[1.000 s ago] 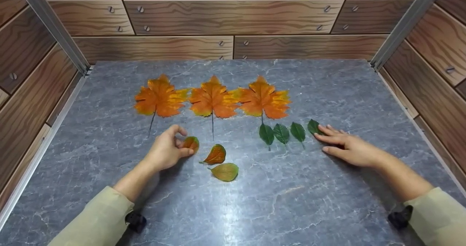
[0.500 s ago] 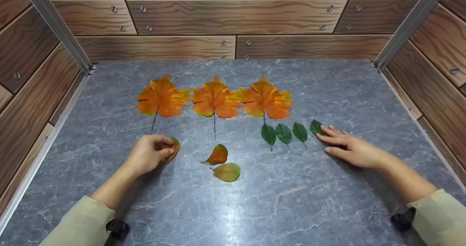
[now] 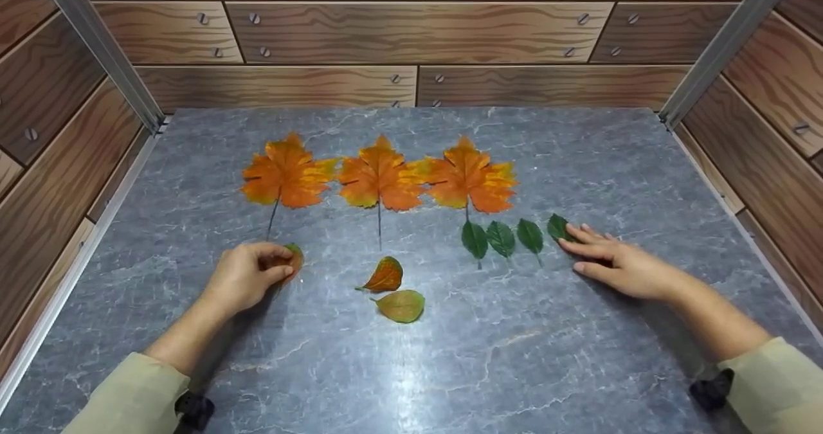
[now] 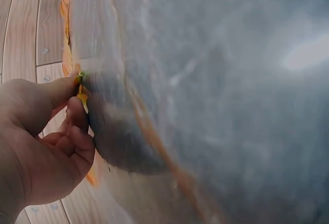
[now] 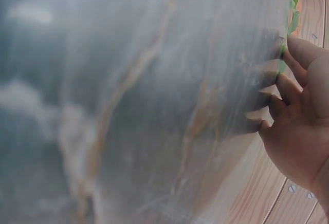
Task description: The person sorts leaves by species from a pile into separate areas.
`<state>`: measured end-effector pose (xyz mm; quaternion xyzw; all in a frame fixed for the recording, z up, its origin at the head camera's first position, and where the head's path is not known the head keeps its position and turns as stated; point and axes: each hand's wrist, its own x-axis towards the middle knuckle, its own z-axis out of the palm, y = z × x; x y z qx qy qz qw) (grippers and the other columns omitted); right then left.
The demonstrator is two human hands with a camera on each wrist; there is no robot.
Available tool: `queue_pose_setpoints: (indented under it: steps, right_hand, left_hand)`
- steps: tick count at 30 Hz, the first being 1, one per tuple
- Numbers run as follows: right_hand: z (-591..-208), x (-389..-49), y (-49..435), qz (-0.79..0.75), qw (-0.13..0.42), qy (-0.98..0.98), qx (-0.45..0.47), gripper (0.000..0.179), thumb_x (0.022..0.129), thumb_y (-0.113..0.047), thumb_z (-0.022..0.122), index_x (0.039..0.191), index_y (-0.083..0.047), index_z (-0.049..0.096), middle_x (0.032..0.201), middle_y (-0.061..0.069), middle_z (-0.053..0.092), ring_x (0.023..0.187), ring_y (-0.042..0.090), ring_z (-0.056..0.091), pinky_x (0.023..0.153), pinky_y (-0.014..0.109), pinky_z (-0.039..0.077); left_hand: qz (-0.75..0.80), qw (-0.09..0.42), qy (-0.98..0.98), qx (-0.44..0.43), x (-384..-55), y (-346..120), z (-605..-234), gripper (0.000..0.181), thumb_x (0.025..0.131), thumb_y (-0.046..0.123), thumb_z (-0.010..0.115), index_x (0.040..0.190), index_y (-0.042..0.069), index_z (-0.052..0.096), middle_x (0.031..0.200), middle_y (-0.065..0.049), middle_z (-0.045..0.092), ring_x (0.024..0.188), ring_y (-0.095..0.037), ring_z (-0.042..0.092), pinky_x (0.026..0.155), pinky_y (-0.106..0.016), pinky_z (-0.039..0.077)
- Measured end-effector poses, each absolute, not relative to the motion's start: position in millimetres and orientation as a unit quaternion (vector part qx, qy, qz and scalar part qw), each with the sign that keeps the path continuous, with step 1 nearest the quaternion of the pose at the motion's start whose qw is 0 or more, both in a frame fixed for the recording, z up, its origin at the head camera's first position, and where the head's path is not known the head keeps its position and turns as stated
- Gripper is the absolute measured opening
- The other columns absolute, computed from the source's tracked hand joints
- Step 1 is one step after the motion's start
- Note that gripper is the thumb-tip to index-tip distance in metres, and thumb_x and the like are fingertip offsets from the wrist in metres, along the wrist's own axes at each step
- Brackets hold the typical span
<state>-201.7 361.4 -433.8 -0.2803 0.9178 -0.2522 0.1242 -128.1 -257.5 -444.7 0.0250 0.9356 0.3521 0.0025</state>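
Between thumb and fingers, my left hand (image 3: 243, 274) pinches a small orange-green leaf (image 3: 295, 260) close over the table, below the stem of the leftmost maple leaf (image 3: 283, 173). The left wrist view shows the same leaf (image 4: 82, 94) nearly edge-on at the fingertips. To its right lie a reddish-brown leaf (image 3: 386, 274) and a yellow-green leaf (image 3: 401, 306). My right hand (image 3: 627, 268) lies with its fingers extended, fingertips on the rightmost green leaf (image 3: 558, 226), partly covering it. Three more green leaves (image 3: 501, 238) stand in a row to its left.
Two more orange maple leaves, a middle one (image 3: 379, 173) and a right one (image 3: 468, 175), continue the row at the back. The grey marbled table (image 3: 488, 370) is bounded by wood-patterned walls (image 3: 411, 32) and metal corner posts (image 3: 726, 48).
My left hand has carried the small orange-green leaf leftward, away from the two other autumn-coloured leaves. The right hand has stayed at the rightmost green leaf.
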Motion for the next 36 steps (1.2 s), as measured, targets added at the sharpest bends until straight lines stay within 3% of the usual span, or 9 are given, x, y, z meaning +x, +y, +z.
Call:
queue_pose_setpoints:
  steps: [9, 15, 20, 24, 36]
  right_hand:
    - [-433.6, -202.6, 361.3, -0.244, 0.124, 0.919, -0.283, 0.05, 0.109, -0.031, 0.063, 0.155, -0.015, 0.057, 0.17, 0.016, 0.032, 0.156, 0.05, 0.022, 0.118, 0.077, 0.014]
    - [-433.7, -203.1, 360.7, -0.245, 0.125, 0.919, -0.283, 0.05, 0.109, -0.031, 0.063, 0.155, -0.015, 0.057, 0.17, 0.016, 0.032, 0.156, 0.051, 0.021, 0.118, 0.077, 0.014]
    - [-433.9, -202.9, 360.4, -0.246, 0.134, 0.919, -0.277, 0.05, 0.109, -0.032, 0.063, 0.156, -0.015, 0.055, 0.171, 0.015, 0.03, 0.157, 0.049, 0.02, 0.119, 0.076, 0.012]
    - [-433.7, -202.8, 360.9, -0.244, 0.135, 0.919, -0.279, 0.05, 0.109, -0.032, 0.062, 0.156, -0.015, 0.056, 0.171, 0.016, 0.03, 0.156, 0.051, 0.019, 0.119, 0.077, 0.012]
    - [-433.7, -202.4, 361.2, -0.242, 0.13, 0.922, -0.273, 0.051, 0.109, -0.033, 0.062, 0.156, -0.016, 0.055, 0.171, 0.015, 0.03, 0.157, 0.049, 0.019, 0.12, 0.075, 0.012]
  left_hand:
    - [0.337, -0.014, 0.94, 0.048, -128.4, -262.4, -447.0, 0.021, 0.096, 0.014, 0.081, 0.116, 0.007, 0.082, 0.101, -0.008, 0.079, 0.088, -0.023, 0.071, 0.077, -0.046, 0.057]
    - [0.321, -0.012, 0.943, 0.087, -125.2, -265.9, -444.6, 0.025, 0.097, 0.016, 0.08, 0.12, 0.006, 0.08, 0.106, -0.011, 0.072, 0.088, -0.024, 0.065, 0.076, -0.045, 0.052]
    - [0.268, -0.02, 0.953, 0.137, -118.7, -272.2, -444.8, 0.031, 0.098, 0.018, 0.08, 0.128, 0.009, 0.078, 0.133, -0.019, 0.059, 0.117, -0.039, 0.057, 0.093, -0.057, 0.05]
    - [0.226, -0.024, 0.959, 0.167, -115.5, -276.1, -447.5, 0.037, 0.1, 0.019, 0.077, 0.135, 0.009, 0.075, 0.154, -0.018, 0.053, 0.14, -0.047, 0.045, 0.108, -0.068, 0.042]
    - [0.158, -0.017, 0.969, 0.188, -118.2, -277.1, -444.6, 0.043, 0.105, 0.028, 0.07, 0.144, 0.011, 0.068, 0.151, -0.018, 0.059, 0.139, -0.049, 0.051, 0.103, -0.078, 0.04]
